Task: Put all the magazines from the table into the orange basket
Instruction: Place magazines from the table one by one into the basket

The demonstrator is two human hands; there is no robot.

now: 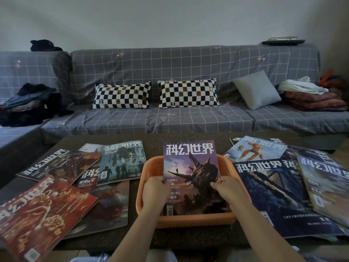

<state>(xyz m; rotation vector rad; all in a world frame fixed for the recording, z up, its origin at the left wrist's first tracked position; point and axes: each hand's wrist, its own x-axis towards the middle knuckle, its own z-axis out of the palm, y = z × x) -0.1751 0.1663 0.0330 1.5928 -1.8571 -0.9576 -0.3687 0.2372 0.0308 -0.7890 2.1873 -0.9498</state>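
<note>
Orange basket, purple cover, grey checks behind

The orange basket (186, 219) is holding a purple-skied magazine (190, 167); a red-and-gold magazine (43, 216) is lying at the dark table's (151, 138) near-left corner, black-and-white chequered cushions (120, 95) sitting on the grey grid-patterned sofa (170, 61).

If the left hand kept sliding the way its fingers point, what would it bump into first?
The left hand points right, across the purple magazine it grips. Probably it would meet the right hand on the opposite edge first, though depth is hard to judge.

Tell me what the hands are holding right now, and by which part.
Both hands hold the purple magazine over the orange basket: the left hand grips its left edge, the right hand its right edge, both in the lower half of the cover.
</note>
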